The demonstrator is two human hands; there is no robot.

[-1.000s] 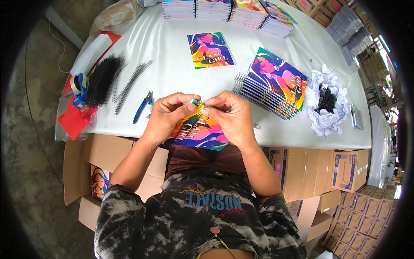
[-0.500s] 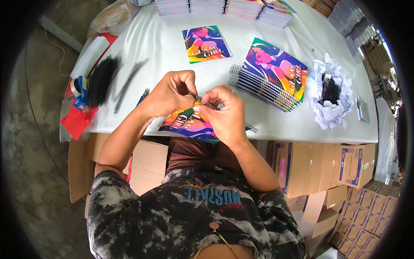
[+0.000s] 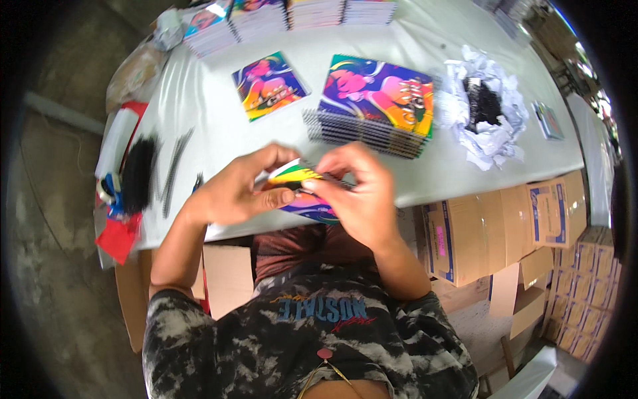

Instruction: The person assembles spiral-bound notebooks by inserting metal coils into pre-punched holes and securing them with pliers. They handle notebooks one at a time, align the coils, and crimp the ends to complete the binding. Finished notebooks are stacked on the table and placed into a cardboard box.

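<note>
A notebook with a colourful printed cover [image 3: 311,209] is held in front of me at the table's near edge. My left hand [image 3: 242,186] grips its left side, thumb lying over the cover. At its upper edge, my right hand [image 3: 362,199] pinches a black spiral binding coil [image 3: 340,179] between thumb and fingers. How far the coil runs through the holes is hidden by the fingers. Just beyond my hands lies a pile of spiral-bound notebooks [image 3: 379,90] with the same cover. Another such notebook [image 3: 269,86] rests to its left.
Black coils [image 3: 139,176], a loose coil [image 3: 174,173] and a blue tape dispenser [image 3: 113,194] are at the left. Crumpled paper [image 3: 458,126] surrounds more black coils at the right. Notebook stacks [image 3: 259,23] line the back. Cardboard boxes [image 3: 478,229] stand below the table's right side.
The view has turned, shifting the table's things leftward. My left fingers have opened from a pinch near the coil to a grip on the notebook's side. My right hand still pinches at the upper edge.
</note>
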